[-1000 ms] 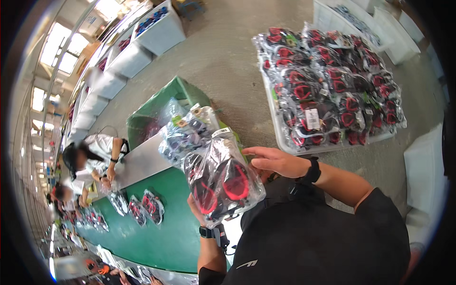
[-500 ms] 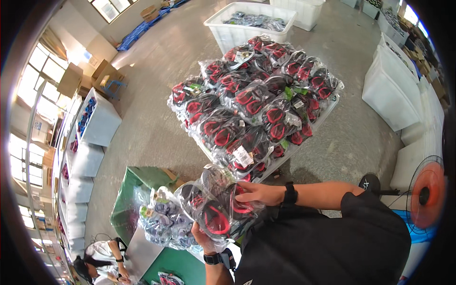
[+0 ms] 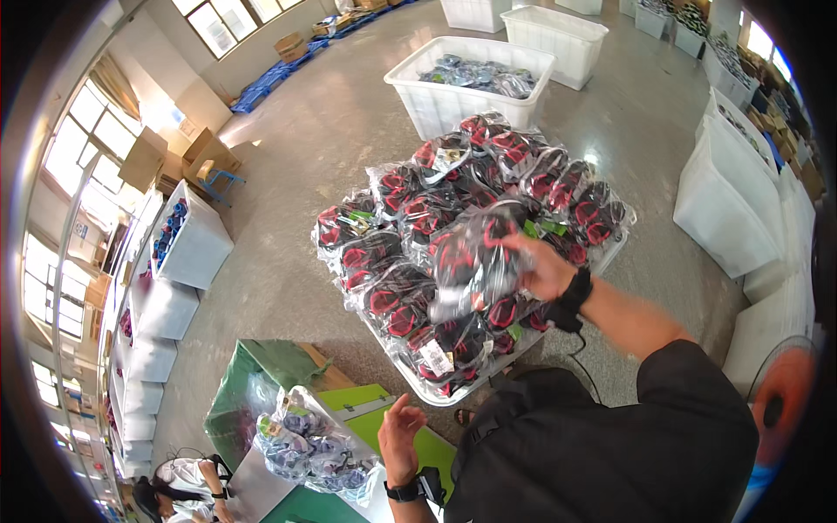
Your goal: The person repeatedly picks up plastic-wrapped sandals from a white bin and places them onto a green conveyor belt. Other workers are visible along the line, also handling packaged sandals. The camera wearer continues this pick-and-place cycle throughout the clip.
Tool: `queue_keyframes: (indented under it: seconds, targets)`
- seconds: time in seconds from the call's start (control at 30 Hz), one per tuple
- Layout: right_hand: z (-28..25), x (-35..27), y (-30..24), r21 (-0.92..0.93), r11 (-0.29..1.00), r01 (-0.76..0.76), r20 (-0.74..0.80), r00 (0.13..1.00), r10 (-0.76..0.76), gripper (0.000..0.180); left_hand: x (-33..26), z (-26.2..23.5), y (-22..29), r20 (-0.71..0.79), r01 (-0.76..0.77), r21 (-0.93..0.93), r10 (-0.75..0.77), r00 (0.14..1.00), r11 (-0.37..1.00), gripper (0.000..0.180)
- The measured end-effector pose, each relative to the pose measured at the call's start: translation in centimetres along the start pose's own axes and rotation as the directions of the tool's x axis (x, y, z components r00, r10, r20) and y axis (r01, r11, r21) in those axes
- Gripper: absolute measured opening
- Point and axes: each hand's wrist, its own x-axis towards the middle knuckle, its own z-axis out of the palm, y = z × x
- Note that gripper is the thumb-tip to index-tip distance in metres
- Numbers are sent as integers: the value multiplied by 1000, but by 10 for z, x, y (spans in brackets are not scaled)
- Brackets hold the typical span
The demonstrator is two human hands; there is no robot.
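Note:
Over the heap, my right hand (image 3: 553, 270) grips a pair of black shoes with red lining in a clear plastic bag (image 3: 466, 257), smeared by motion. Beneath it are many similar bagged black-and-red shoes (image 3: 401, 301), piled above the rim of a white plastic bin (image 3: 449, 401). My left hand (image 3: 401, 440) is raised beside the lime-green panel (image 3: 432, 444), fingers apart and holding nothing. Left of that hand, several bagged greyish-blue shoes (image 3: 309, 440) lie on the table.
A green-lined box (image 3: 240, 383) stands beyond the table. Another white bin (image 3: 471, 109) with bagged goods is behind the heap. White bins line the left (image 3: 196, 248) and right (image 3: 728, 187). A fan (image 3: 780, 405) stands at right; a person (image 3: 187, 479) sits lower left.
My right hand has carried the bagged shoes up and away from the table to above the heap. My left hand has let go of them and now stands apart.

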Motion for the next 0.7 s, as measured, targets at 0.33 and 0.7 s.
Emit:
queue_keyframes:
  seconds: [0.33, 0.7]
  targets:
    - [-96, 167, -51, -362, 923, -129, -495, 866, -74, 57, -75, -53, -46, -458, -43, 171, 118, 881, 984, 49]
    - [-50, 89, 40, -538, 842, -39, 22, 998, 60, 40, -163, -119, -108, -694, 94, -118, -150, 705, 989, 52]
